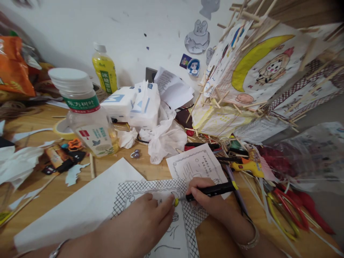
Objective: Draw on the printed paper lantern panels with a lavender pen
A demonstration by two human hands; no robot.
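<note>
In my right hand [205, 199] is a black marker [212, 190] with a yellow band near its back end. Its tip reaches down to a small yellow patch [176, 202] on a line drawing [163, 184]. The drawing has a crosshatched black border and a scalloped inner frame. My left hand [145, 218] lies flat on this sheet with the index finger stretched out beside the yellow patch. Both hands hide part of the drawing. Just beyond them lies a smaller printed reference sheet [188, 163] with a similar frame.
A blank white sheet [88, 200] lies left. Behind stand a tea bottle [88, 118], a yellow bottle [104, 70] and tissue packs [142, 104]. At right are a stick-framed paper lantern [262, 68], a yellow glue gun [247, 166] and scissors [288, 209]. Paper scraps [18, 163] litter the left.
</note>
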